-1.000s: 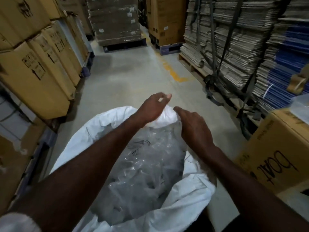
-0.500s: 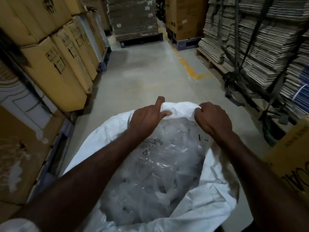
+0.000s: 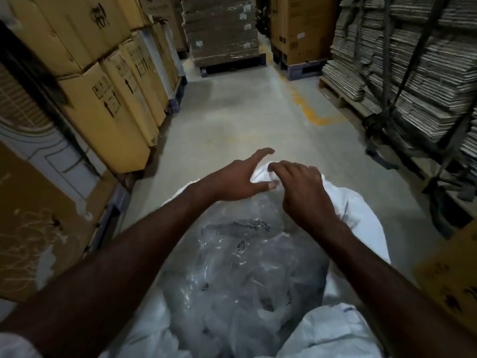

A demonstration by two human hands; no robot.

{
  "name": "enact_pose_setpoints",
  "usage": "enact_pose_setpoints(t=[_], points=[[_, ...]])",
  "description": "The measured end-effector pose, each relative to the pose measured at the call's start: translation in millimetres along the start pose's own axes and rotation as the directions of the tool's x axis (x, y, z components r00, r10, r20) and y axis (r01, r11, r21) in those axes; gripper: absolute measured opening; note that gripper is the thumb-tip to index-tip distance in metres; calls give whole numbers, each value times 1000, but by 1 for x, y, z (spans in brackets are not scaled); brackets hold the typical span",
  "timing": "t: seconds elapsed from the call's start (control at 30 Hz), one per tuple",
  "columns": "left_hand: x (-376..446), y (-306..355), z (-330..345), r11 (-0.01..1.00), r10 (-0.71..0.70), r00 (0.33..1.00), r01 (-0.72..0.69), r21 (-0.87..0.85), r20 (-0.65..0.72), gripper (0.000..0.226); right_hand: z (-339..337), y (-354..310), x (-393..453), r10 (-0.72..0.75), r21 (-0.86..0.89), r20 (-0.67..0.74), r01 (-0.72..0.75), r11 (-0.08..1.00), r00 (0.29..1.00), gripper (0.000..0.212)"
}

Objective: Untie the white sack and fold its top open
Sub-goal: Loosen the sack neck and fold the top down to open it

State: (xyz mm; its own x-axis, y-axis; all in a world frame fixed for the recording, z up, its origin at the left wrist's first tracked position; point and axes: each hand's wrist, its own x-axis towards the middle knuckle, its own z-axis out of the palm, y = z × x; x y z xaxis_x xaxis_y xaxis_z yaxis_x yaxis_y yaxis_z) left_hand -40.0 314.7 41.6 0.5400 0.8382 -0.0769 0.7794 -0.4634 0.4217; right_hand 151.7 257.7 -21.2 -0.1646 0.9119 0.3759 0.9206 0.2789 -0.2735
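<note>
The white sack (image 3: pixel 358 210) stands on the floor below me with its mouth open, and its rim is rolled outward on the right and near sides. Inside lies crumpled clear plastic film (image 3: pixel 240 275) with black print. My left hand (image 3: pixel 237 177) is at the far rim with its fingers spread; the thumb presses on the white fabric and the forefinger points past the edge. My right hand (image 3: pixel 302 189) lies beside it, its fingers curled over the same fold of the rim. I cannot tell how firmly either hand grips.
Stacked brown cartons (image 3: pixel 103 81) line the left side of the aisle. Strapped bundles of flat cardboard on pallets (image 3: pixel 402 63) fill the right. A wrapped pallet load (image 3: pixel 222 29) closes the far end. A brown box (image 3: pixel 454 275) stands close on the right. Grey concrete floor (image 3: pixel 245 115) runs ahead.
My two hands have come together at the far rim of the sack. The left hand went from a fist on the fabric to spread fingers.
</note>
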Motion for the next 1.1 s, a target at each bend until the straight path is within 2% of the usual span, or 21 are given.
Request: enact_pose_setpoints(t=[0.03,0.07,0.1,0.13,0.23,0.3,0.37,0.43,0.5,0.6,0.67,0.73,0.83,0.93,1.1], points=[[-8,1,4,981,20,998,-8,192,-61,89,1,1,2,14,37,-4,-14,999,1000,67],[-19,2,11,914,51,987,15,405,-151,94,3,2,4,31,57,1,-31,998,1000,66],[-32,5,19,833,88,967,61,550,-240,95,5,2,5,47,55,12,-48,997,999,66],[-46,7,27,789,122,941,100,607,-314,95,6,3,6,58,45,23,-59,997,998,66],[-80,-1,51,768,108,899,196,609,-425,93,12,6,11,64,67,16,-65,996,998,59],[-92,-15,59,724,4,887,316,613,-462,93,15,7,15,71,101,41,-74,992,997,49],[-92,-26,61,692,-124,856,437,575,-501,88,15,7,21,105,140,124,-122,983,987,37],[-86,-36,60,697,-175,833,481,531,-524,79,13,5,28,147,160,177,-176,971,973,27],[-78,-51,53,785,-197,849,437,440,-491,69,11,2,33,175,149,176,-202,968,969,26],[-71,-68,37,938,-246,882,320,130,-401,43,7,-5,39,113,-27,115,-111,993,987,25],[-67,-73,24,955,-294,876,288,-75,-381,28,5,-14,41,17,-106,13,-16,994,1000,32],[-58,-74,12,948,-303,876,238,-210,-375,29,7,-30,40,-120,-70,-51,117,991,991,50],[-53,-69,-2,899,-340,874,193,-392,-348,41,24,-54,33,-308,-6,-1,308,951,951,66],[-64,-71,-8,819,-419,870,238,-523,-261,53,39,-61,33,-332,-60,13,332,941,943,68],[-86,-79,-8,556,-563,820,286,-780,-101,55,56,-72,45,-412,-90,-55,407,909,909,53]])
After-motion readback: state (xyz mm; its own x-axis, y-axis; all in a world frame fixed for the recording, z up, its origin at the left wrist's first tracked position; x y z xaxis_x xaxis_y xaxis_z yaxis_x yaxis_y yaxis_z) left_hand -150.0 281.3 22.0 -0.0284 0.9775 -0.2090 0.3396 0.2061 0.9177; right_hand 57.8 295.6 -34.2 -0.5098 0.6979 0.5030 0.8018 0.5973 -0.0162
